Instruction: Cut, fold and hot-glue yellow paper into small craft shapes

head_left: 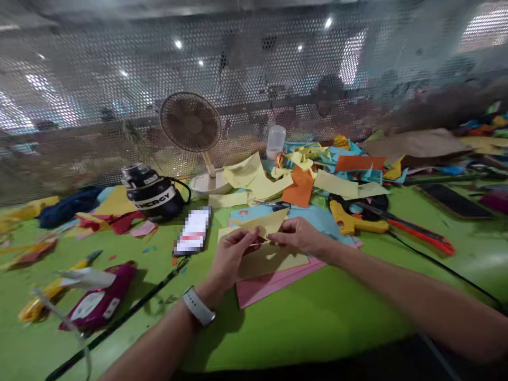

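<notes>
Both hands pinch a pale yellow sheet of paper (270,221) from its two sides, a little above a stack of coloured paper. My left hand (238,248), with a pale watch band at the wrist, has thumb and fingers closed on the near left part. My right hand (298,235) grips the right part, its fingertips close to the left ones. Under them lie more yellow paper (273,259), pink sheets (262,291) and a light blue sheet (317,219). The hands partly hide the sheet's lower edge.
A small fan (191,123) and a black jug (156,193) stand behind. A lit phone (193,231) lies left; a dark phone (454,200) lies right. Paper scraps (299,185) pile up at the back. A maroon packet (101,299) and a yellow-handled tool (357,222) flank the stack.
</notes>
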